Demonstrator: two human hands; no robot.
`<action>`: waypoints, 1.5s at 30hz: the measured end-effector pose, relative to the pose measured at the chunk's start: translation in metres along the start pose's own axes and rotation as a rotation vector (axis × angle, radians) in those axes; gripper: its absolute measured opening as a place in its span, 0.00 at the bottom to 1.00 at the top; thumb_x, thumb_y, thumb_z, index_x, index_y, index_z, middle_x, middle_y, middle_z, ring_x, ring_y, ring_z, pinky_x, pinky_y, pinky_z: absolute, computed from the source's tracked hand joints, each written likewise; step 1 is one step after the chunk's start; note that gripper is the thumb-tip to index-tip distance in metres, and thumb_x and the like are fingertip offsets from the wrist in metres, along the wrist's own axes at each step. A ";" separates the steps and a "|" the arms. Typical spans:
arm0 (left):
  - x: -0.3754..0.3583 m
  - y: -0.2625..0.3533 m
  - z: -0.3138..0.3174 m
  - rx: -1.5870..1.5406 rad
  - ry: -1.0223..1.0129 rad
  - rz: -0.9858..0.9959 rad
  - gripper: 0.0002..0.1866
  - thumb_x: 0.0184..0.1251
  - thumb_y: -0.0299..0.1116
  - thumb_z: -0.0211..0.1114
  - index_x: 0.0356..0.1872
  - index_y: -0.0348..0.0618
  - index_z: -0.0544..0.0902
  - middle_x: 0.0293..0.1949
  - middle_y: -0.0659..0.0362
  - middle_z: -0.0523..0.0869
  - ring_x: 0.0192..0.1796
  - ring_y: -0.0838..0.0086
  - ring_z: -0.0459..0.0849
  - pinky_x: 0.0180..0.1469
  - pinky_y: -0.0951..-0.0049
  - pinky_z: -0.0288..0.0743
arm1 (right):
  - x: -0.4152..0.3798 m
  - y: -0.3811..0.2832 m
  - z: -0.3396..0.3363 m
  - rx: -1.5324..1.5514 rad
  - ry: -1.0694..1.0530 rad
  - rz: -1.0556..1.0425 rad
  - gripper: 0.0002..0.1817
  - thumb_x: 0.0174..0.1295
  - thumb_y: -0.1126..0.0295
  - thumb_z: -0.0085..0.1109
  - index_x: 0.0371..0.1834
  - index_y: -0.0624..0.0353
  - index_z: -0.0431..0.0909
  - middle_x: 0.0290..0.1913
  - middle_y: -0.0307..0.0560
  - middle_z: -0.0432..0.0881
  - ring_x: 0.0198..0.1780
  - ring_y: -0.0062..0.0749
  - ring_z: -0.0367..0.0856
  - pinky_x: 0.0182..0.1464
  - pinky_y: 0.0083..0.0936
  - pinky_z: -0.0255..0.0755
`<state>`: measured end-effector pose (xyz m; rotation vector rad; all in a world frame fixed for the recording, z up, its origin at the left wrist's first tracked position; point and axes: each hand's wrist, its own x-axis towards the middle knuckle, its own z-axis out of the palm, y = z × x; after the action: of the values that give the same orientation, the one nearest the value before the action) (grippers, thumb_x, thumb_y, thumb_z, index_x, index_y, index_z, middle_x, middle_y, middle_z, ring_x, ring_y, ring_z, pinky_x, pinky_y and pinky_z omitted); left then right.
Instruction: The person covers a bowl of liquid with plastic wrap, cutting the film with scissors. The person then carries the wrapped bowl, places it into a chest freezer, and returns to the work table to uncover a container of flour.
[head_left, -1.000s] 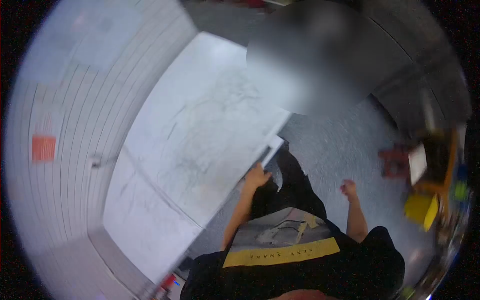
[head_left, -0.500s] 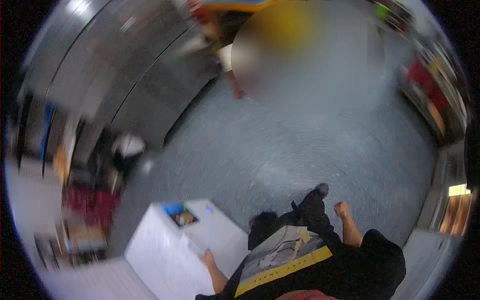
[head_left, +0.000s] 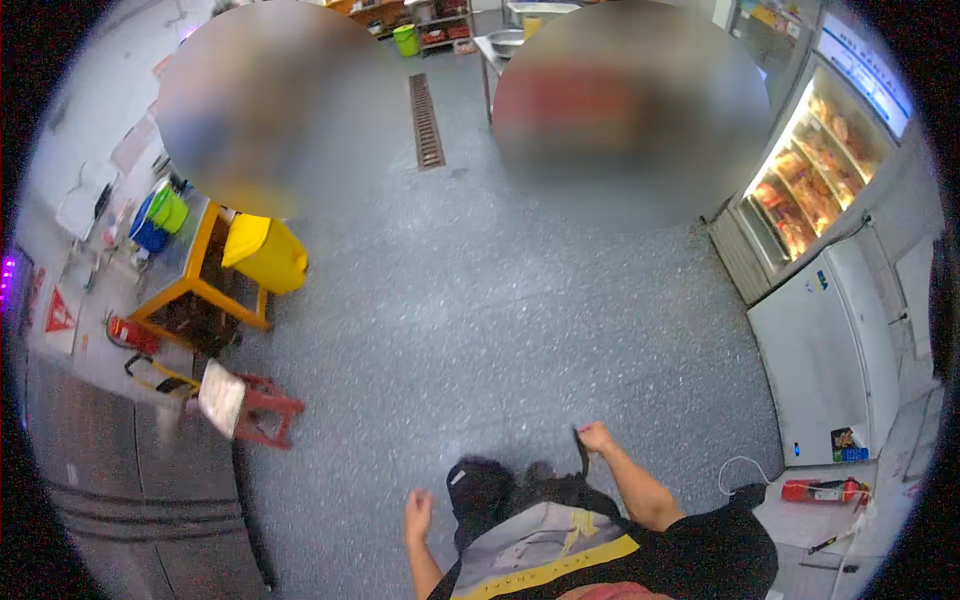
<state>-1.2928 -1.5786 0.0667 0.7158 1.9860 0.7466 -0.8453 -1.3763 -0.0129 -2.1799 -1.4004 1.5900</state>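
My left hand point(head_left: 418, 512) hangs beside my left leg over the grey floor, its fingers loosely bent and apart, with nothing visible in them. In front of my right side, my right hand point(head_left: 597, 437) is closed at the upper end of a thin black strap point(head_left: 582, 456), which runs down toward my dark clothing. My black shirt with a grey and yellow print point(head_left: 545, 565) fills the bottom of the view.
A white chest freezer point(head_left: 815, 350), lit display fridge point(head_left: 815, 180) and fire extinguisher point(head_left: 822, 491) stand right. On the left are a red stool point(head_left: 268, 410), yellow bin point(head_left: 265, 253), yellow-framed table point(head_left: 190, 285) and steel cabinets point(head_left: 110, 450). A floor drain point(head_left: 425, 120) lies ahead.
The view has turned, and the white freezer has passed from lower left to the right side. My left hand has come away from it. My right hand is now at the black strap.
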 end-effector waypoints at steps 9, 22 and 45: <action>0.287 0.113 0.044 0.899 -0.379 -0.012 0.23 0.59 0.43 0.64 0.52 0.41 0.78 0.37 0.55 0.85 0.39 0.66 0.83 0.44 0.66 0.75 | 0.168 -0.232 -0.136 -0.024 0.318 -0.178 0.17 0.52 0.56 0.57 0.31 0.60 0.84 0.28 0.52 0.84 0.31 0.41 0.83 0.33 0.37 0.76; 0.678 0.506 0.246 0.897 -0.613 0.348 0.26 0.57 0.53 0.59 0.45 0.41 0.83 0.43 0.46 0.85 0.49 0.52 0.82 0.52 0.58 0.74 | 0.253 -0.047 -0.114 -0.460 0.035 0.037 0.13 0.52 0.62 0.56 0.37 0.58 0.79 0.26 0.53 0.79 0.30 0.41 0.81 0.35 0.35 0.75; 0.904 0.851 0.608 0.648 -0.538 0.064 0.27 0.56 0.48 0.61 0.50 0.37 0.81 0.39 0.46 0.86 0.46 0.59 0.84 0.51 0.62 0.74 | 0.848 -0.450 -0.806 0.402 0.437 0.041 0.15 0.59 0.61 0.56 0.43 0.59 0.80 0.26 0.45 0.81 0.24 0.30 0.81 0.23 0.27 0.75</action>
<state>-1.0071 -0.2311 -0.0530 1.2129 1.6873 -0.0940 -0.4510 -0.1862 0.0031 -2.1367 -0.8338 1.1737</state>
